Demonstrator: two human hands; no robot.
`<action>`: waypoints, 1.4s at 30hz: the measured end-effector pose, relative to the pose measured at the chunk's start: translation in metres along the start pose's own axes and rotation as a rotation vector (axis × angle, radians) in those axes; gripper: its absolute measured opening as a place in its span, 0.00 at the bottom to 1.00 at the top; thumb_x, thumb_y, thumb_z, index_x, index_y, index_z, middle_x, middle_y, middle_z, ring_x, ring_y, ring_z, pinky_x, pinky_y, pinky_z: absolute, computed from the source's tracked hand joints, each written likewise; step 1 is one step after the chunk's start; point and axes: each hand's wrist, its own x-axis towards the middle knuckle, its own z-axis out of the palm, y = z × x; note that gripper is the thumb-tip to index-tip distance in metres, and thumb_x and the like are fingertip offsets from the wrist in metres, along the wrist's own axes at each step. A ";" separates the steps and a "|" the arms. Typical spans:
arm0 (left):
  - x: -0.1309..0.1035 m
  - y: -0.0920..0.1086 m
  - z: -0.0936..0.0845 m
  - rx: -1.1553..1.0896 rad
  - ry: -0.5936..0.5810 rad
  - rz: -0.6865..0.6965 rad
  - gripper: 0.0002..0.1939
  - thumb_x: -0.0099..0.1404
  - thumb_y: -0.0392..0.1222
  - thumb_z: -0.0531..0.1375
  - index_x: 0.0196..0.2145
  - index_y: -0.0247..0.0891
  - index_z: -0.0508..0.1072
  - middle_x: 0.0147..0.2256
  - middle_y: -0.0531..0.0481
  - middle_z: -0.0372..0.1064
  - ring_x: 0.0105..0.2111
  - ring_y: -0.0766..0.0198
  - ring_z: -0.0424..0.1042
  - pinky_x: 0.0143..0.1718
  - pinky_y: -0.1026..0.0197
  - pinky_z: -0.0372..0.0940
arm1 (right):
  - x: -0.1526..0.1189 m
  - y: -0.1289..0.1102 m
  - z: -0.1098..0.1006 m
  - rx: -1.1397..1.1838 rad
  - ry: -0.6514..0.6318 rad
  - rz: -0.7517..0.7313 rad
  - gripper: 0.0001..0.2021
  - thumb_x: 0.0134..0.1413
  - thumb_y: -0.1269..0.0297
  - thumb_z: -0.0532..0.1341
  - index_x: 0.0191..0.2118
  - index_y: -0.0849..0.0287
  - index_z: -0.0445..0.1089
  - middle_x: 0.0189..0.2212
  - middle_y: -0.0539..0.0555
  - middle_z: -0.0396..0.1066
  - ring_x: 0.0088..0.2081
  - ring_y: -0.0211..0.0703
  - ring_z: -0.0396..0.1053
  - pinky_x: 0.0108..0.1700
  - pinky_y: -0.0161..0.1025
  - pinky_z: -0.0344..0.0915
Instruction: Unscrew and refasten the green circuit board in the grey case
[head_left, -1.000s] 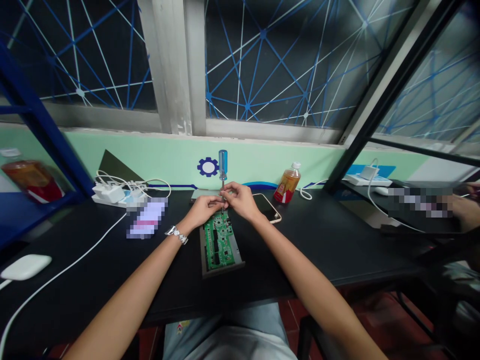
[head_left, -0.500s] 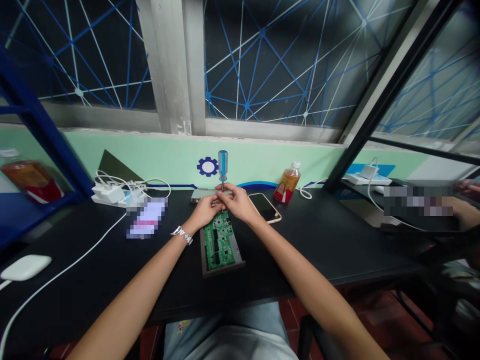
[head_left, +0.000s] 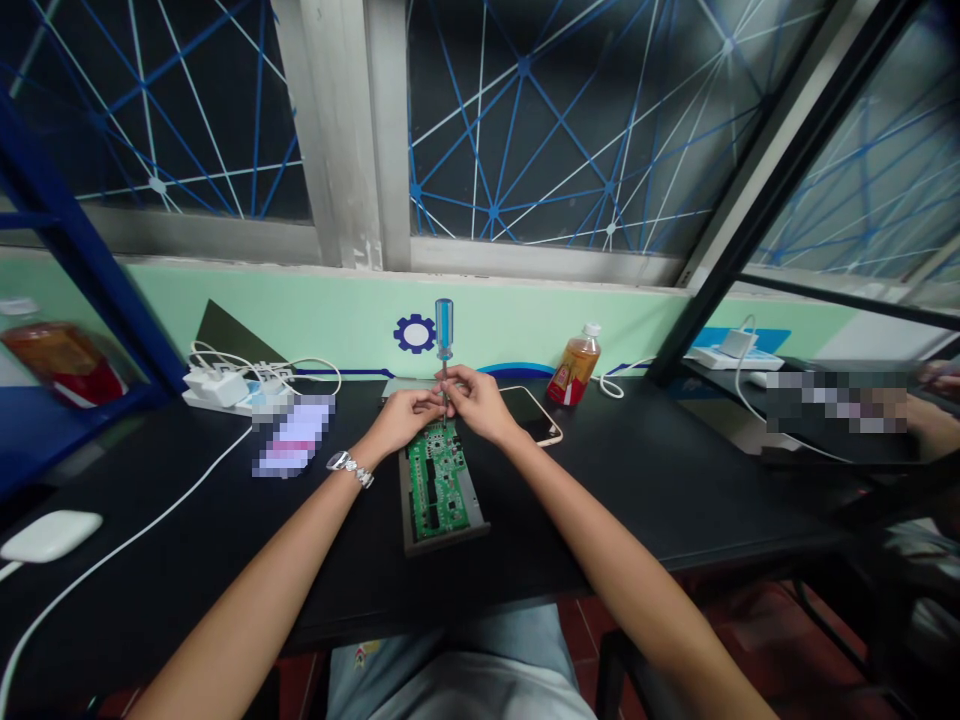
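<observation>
Right hand [head_left: 474,398] pinches the screwdriver [head_left: 445,332] by its shaft; left hand [head_left: 409,415] has fingertips there too, though whether they grip cannot be told. Tip hard to make out below the fingers; phone [head_left: 532,412] partly hidden behind the right hand. Near edge of the table [head_left: 600,500] runs close to the circuit board [head_left: 442,490]; tabletop extends to both sides. Screwdriver stands over the board's far end, handle up, long axis near vertical.

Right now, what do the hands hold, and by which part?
The screwdriver: the left hand and right hand hold its metal shaft, below the blue handle.
</observation>
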 end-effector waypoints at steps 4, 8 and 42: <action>0.000 0.000 0.000 0.022 0.001 0.013 0.17 0.61 0.49 0.65 0.40 0.33 0.78 0.38 0.42 0.79 0.41 0.52 0.77 0.48 0.51 0.69 | -0.001 -0.003 0.000 0.042 -0.053 -0.020 0.12 0.61 0.63 0.55 0.48 0.59 0.68 0.35 0.52 0.75 0.23 0.33 0.69 0.31 0.33 0.70; 0.002 0.000 0.006 -0.009 -0.008 0.045 0.16 0.61 0.49 0.64 0.41 0.33 0.77 0.38 0.43 0.79 0.40 0.54 0.77 0.47 0.53 0.69 | -0.003 -0.011 0.001 0.087 -0.073 -0.012 0.14 0.60 0.61 0.57 0.49 0.60 0.66 0.34 0.51 0.72 0.22 0.32 0.69 0.29 0.32 0.67; -0.015 0.021 -0.009 0.282 0.083 0.056 0.13 0.62 0.49 0.64 0.37 0.36 0.78 0.35 0.45 0.78 0.35 0.58 0.76 0.41 0.57 0.71 | -0.010 -0.003 -0.006 -0.016 0.074 -0.012 0.12 0.66 0.51 0.50 0.40 0.55 0.59 0.30 0.50 0.74 0.23 0.37 0.71 0.28 0.34 0.68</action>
